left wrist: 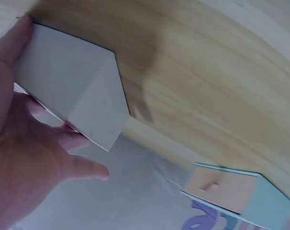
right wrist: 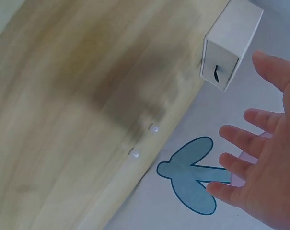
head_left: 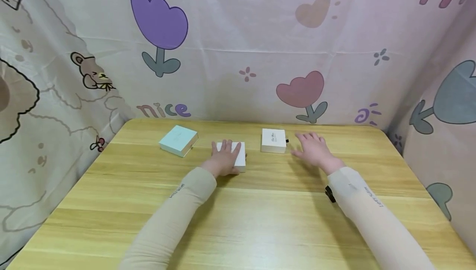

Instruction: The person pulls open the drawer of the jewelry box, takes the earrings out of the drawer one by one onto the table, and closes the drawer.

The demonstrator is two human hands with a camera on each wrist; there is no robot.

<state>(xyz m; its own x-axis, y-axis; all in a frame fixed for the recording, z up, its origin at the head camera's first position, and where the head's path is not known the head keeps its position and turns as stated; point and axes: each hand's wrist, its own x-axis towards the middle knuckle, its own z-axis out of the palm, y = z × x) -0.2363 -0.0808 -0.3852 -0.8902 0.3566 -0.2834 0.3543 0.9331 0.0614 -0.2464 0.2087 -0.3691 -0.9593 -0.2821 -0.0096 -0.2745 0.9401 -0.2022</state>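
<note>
In the head view my left hand (head_left: pixel 223 160) lies over a small white box (head_left: pixel 240 158), its fingers spread across the top. Its thumb touches the box's near side, and the left wrist view shows the fingers mostly straight. Part of the lid is hidden under the hand. My right hand (head_left: pixel 314 150) hovers with fingers spread just right of a second white box (head_left: pixel 273 140), apart from it. That box has dark lettering on top and a short black pull tab (right wrist: pixel 216 73) on its side.
A mint-green box (head_left: pixel 178 140) sits at an angle on the left, with a pale drawer front (left wrist: pixel 219 188). Two small pearl-like pieces (right wrist: pixel 155 129) lie near the back edge of the wooden table (head_left: pixel 253 220). A patterned cloth (head_left: pixel 230 26) hangs behind it.
</note>
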